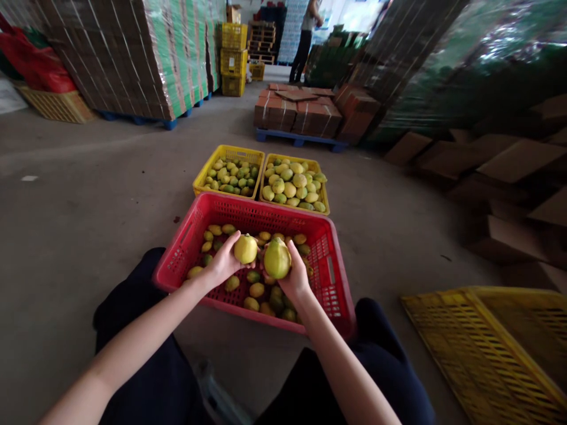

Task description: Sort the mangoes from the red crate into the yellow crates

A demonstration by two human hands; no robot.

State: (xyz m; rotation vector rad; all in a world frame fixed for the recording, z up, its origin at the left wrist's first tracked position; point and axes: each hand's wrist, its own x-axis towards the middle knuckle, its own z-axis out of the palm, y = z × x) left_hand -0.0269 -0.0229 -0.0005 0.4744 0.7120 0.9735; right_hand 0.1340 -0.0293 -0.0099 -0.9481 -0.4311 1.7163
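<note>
My left hand point(227, 258) is closed around a yellow lemon point(245, 249), its fingers curled beneath the fruit. Close beside it, my right hand point(294, 276) grips a larger, greener lemon point(277, 260). Both hands are over a red plastic crate point(333, 242) that stands on the floor between my knees. Several yellow and green lemons point(257, 290) lie loose on the bottom of this crate, partly hidden by my hands and forearms.
Beyond the red crate stand two yellow crates of lemons, the left one point(204, 176) with smaller fruit, the right one point(326, 203) heaped. A yellow crate point(482, 342) lies at right near cardboard boxes point(509, 236). Stacked cartons point(295, 112) sit on a blue pallet; a person point(303, 44) stands behind.
</note>
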